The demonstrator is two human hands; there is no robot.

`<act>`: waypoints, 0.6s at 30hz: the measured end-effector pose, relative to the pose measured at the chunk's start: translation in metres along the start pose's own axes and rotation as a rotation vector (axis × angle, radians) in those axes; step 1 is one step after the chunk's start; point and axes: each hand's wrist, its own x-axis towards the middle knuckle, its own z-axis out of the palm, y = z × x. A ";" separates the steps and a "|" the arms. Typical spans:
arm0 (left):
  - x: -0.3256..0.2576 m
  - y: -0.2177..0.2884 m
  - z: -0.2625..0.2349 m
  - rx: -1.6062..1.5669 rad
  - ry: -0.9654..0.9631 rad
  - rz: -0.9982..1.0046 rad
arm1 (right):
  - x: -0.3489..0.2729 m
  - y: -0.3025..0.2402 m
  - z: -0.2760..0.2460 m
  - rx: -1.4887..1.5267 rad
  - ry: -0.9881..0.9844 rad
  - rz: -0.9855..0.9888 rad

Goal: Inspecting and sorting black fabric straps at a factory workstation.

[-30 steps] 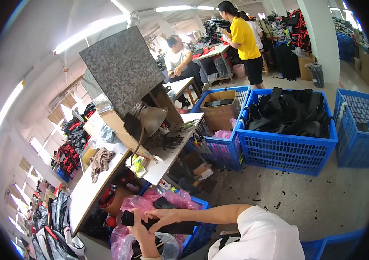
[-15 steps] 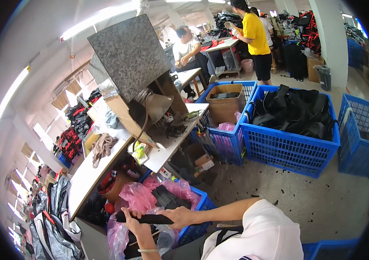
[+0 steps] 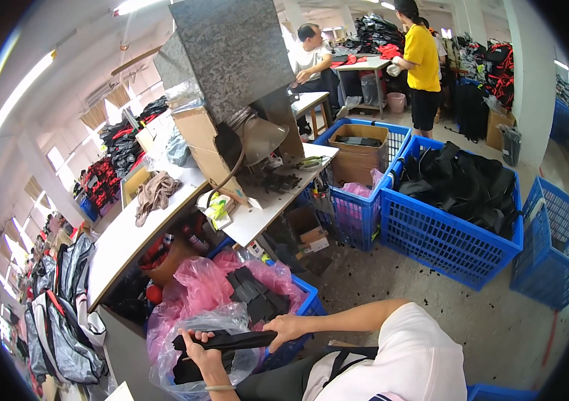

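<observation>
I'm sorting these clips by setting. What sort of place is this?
Probably a bag or garment workshop: big blue plastic crates heaped with black fabric goods, a long white worktable, and both hands holding a stack of flat black cut pieces.

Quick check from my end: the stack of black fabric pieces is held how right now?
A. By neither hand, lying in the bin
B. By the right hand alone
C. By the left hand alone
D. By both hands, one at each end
D: the left hand grips one end of the black fabric pieces and the right hand grips the other, over the clear plastic bag.
</observation>
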 end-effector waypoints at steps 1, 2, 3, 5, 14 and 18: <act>0.000 0.001 -0.004 0.005 -0.002 -0.020 | -0.001 -0.004 -0.004 0.074 -0.022 0.025; 0.000 0.002 -0.006 -0.002 0.007 -0.021 | 0.000 -0.008 -0.005 0.073 -0.034 0.028; 0.001 0.004 -0.007 -0.017 0.021 -0.016 | 0.001 -0.012 -0.004 0.048 0.011 0.045; 0.003 0.004 -0.012 -0.051 0.022 -0.027 | -0.003 -0.015 0.000 0.025 0.050 0.072; -0.004 0.004 -0.051 -0.135 0.118 0.042 | 0.022 0.001 0.029 -0.081 -0.140 0.046; 0.018 -0.045 -0.094 -0.341 0.020 -0.125 | 0.006 0.029 0.027 -0.062 -0.007 -0.106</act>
